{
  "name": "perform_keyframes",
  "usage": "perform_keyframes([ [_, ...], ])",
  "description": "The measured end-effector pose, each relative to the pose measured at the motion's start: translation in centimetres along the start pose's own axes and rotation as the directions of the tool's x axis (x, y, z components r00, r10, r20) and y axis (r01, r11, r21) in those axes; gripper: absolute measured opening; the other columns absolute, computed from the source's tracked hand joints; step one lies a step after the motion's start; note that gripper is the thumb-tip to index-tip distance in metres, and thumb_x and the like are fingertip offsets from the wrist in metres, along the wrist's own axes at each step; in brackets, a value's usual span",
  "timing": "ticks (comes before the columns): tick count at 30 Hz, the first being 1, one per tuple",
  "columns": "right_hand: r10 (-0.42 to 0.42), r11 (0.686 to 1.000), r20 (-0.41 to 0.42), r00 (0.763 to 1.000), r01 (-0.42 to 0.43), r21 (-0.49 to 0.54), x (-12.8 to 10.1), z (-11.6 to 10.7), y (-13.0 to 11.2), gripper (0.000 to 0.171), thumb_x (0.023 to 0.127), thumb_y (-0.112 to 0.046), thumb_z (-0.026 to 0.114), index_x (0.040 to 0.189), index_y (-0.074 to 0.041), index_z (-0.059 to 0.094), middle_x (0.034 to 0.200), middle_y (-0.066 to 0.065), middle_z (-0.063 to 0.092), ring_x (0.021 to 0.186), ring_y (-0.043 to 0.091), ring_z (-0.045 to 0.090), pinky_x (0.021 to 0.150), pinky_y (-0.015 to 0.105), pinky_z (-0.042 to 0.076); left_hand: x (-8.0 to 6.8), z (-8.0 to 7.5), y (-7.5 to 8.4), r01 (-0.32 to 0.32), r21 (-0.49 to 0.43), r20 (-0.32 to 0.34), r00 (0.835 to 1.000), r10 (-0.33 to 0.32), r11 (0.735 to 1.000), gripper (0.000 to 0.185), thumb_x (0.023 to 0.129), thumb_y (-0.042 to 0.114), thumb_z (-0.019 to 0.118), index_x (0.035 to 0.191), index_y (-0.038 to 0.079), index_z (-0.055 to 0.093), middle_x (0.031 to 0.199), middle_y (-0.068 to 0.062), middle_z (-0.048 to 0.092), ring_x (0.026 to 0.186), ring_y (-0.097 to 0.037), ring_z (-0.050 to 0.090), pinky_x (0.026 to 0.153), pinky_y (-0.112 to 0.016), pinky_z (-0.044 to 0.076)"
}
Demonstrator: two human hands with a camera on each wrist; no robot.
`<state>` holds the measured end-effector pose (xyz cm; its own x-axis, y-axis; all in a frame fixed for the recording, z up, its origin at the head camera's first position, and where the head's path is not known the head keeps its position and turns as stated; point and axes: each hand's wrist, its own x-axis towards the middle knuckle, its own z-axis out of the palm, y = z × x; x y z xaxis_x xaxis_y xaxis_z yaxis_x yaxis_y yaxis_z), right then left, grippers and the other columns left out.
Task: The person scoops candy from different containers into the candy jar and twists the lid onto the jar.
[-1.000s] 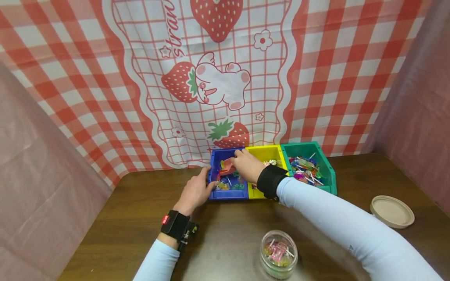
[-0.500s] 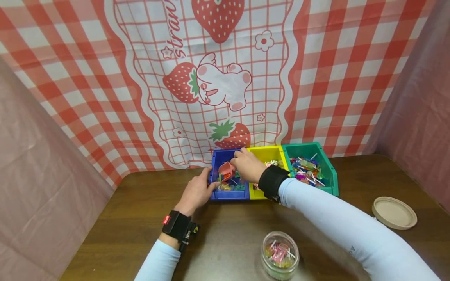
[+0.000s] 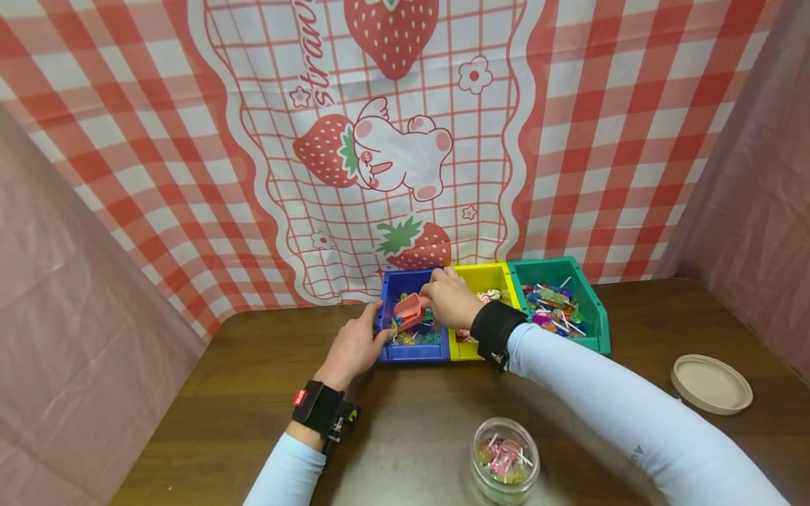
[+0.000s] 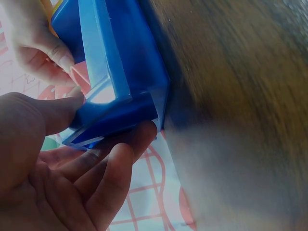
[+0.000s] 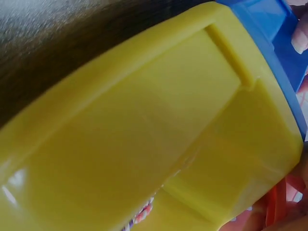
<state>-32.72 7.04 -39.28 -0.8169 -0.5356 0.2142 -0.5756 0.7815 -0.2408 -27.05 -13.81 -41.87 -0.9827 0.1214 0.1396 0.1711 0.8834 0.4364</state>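
- Inside the blue bin point(image 3: 414, 355) (head view), smooth pink scoop point(image 3: 409, 308) near crinkly candy point(image 3: 408, 339), handle pinched by the right hand point(image 3: 452, 299); wood-grain table point(image 3: 414, 407) between bin and round jar point(image 3: 505, 460).
- Left wrist: left hand point(image 4: 57, 173) clamped on the bin's glossy wall, thumb at the rim.
- Right wrist: yellow bin's point(image 5: 139, 110) rounded edge touching the blue.

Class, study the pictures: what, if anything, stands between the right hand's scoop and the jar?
The scoop has the blue bin's front wall between it and the jar; nothing else visible blocks that path; the lid lies aside.
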Motion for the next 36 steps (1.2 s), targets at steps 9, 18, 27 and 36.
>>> perform_keyframes([
  [9, 0.021, 0.997, -0.045, 0.999, -0.025, -0.071, 0.2, 1.0, -0.2, 0.018, 0.098, -0.013, 0.064, 0.111, -0.005, 0.074, 0.099, 0.01, 0.052, 0.094, 0.029, 0.043, 0.081, 0.043, 0.04, 0.1, 0.2, 0.1, 0.013, -0.006, 0.01, 1.0, -0.013, 1.0, 0.062, 0.097, 0.036, 0.066, 0.148, 0.01, 0.044, 0.114, -0.018, 0.067, 0.083, -0.021, 0.061, 0.076, -0.044, 0.052],
  [18, 0.0, 0.988, -0.091, 0.996, 0.014, 0.154, -0.6, 0.3, 1.1, 0.02, 0.099, -0.014, 0.062, 0.112, -0.002, 0.072, 0.097, 0.01, 0.055, 0.09, 0.028, 0.044, 0.083, 0.043, 0.033, 0.1, 0.3, 0.0, 0.011, -0.011, 0.003, 1.0, -0.011, 1.0, 0.062, 0.097, 0.035, 0.067, 0.148, 0.009, 0.044, 0.118, -0.018, 0.067, 0.09, -0.024, 0.063, 0.082, -0.046, 0.052],
  [27, 0.042, 0.958, -0.091, 0.995, -0.015, 0.285, -1.0, 0.2, 2.2, 0.026, 0.1, -0.019, 0.061, 0.115, -0.001, 0.07, 0.093, 0.008, 0.056, 0.094, 0.027, 0.045, 0.086, 0.042, 0.032, 0.2, 0.1, 0.3, 0.033, -0.041, 0.012, 0.999, -0.033, 0.999, 0.061, 0.098, 0.034, 0.065, 0.149, 0.011, 0.042, 0.122, -0.019, 0.066, 0.094, -0.024, 0.063, 0.085, -0.048, 0.052],
  [36, 0.117, 0.932, -0.104, 0.988, -0.073, 0.354, -2.0, 0.1, 2.6, 0.024, 0.101, -0.015, 0.06, 0.116, 0.001, 0.069, 0.104, 0.014, 0.058, 0.102, 0.032, 0.046, 0.09, 0.045, 0.035, 0.1, 0.2, 0.2, 0.044, -0.033, 0.016, 0.999, -0.043, 0.999, 0.062, 0.097, 0.035, 0.066, 0.149, 0.011, 0.043, 0.127, -0.02, 0.064, 0.102, -0.026, 0.064, 0.093, -0.05, 0.05],
])
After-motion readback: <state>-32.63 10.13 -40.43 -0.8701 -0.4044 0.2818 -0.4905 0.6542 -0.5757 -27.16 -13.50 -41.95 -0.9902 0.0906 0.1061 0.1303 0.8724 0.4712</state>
